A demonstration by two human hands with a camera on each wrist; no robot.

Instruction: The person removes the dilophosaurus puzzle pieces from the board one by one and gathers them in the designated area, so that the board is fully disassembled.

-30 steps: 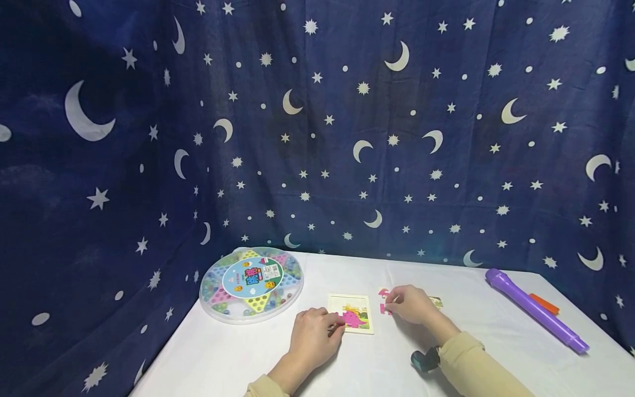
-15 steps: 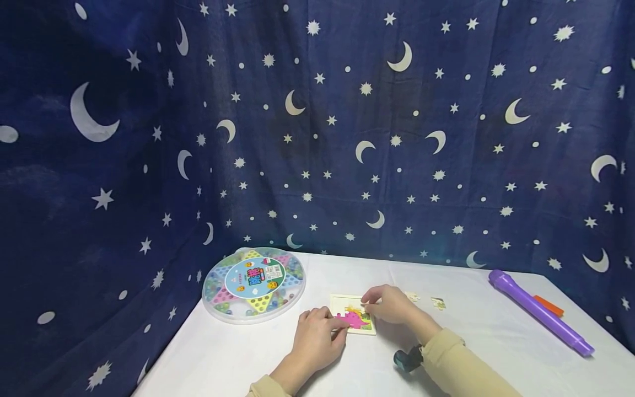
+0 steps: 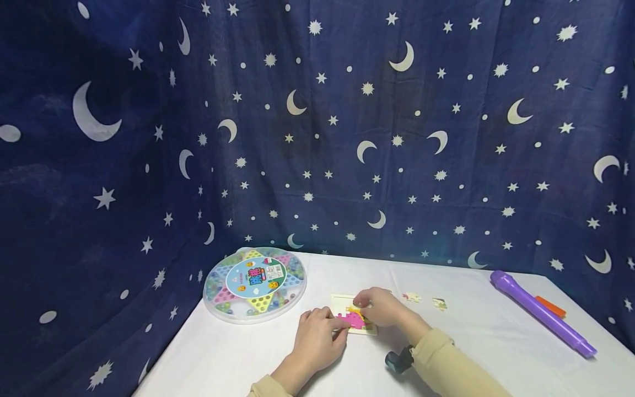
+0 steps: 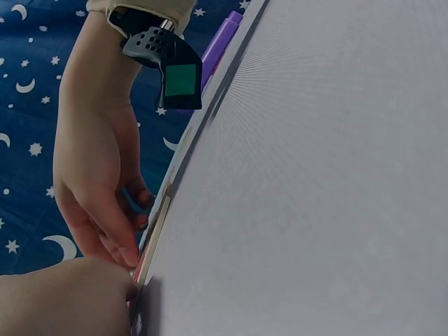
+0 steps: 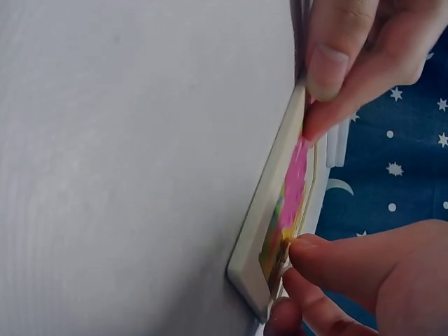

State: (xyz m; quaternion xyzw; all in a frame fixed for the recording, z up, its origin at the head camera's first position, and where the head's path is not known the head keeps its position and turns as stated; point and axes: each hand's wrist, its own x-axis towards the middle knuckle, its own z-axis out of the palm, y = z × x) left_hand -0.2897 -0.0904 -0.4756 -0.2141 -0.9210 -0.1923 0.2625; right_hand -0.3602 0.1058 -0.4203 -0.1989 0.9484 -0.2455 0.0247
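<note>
In the head view a small jigsaw puzzle tray point(image 3: 340, 300) with a pale rim lies on the table, partly filled with a pink dinosaur picture point(image 3: 355, 320). My left hand point(image 3: 317, 339) holds the tray's near left corner between thumb and index finger, as the right wrist view also shows. Over the tray's right side, my right hand point(image 3: 382, 309) pinches a small puzzle piece point(image 5: 285, 269), mostly hidden by its fingertips. Loose puzzle pieces lie right of the tray, among them a pale one point(image 3: 411, 297) and a green-brown one point(image 3: 439, 304).
A round, clear Chinese checkers box point(image 3: 255, 285) with marbles is at the table's left. A purple microphone-shaped stick point(image 3: 541, 313) and an orange object point(image 3: 550, 306) lie at the right. A dark wrist device point(image 3: 399, 360) sits below my right sleeve. A starry curtain point(image 3: 337, 138) hangs behind.
From the loose pink pieces, my right hand has moved left to the tray, carrying a puzzle piece. My left hand keeps its hold on the tray's corner.
</note>
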